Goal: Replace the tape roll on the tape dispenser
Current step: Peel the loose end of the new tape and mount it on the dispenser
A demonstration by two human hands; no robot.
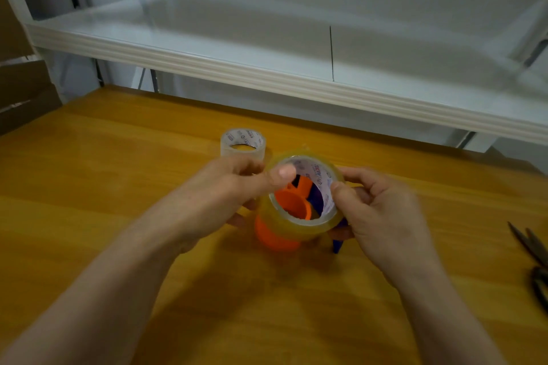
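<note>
A full roll of clear yellowish tape (299, 224) is held over the wooden table, tilted toward me. Inside its core shows the orange hub of the tape dispenser (292, 206), whose blue part (337, 243) sticks out below on the right. My left hand (231, 190) grips the roll's left rim, thumb over the top edge. On the right rim my right hand (382, 210) pinches it, thumb inside the core. A nearly used-up tape roll (243, 144) stands on the table just behind my left hand.
Dark scissors (533, 258) lie at the table's right edge. A white shelf (267, 68) runs across behind the table (118, 175). Brown cardboard (20, 89) stands at the far left.
</note>
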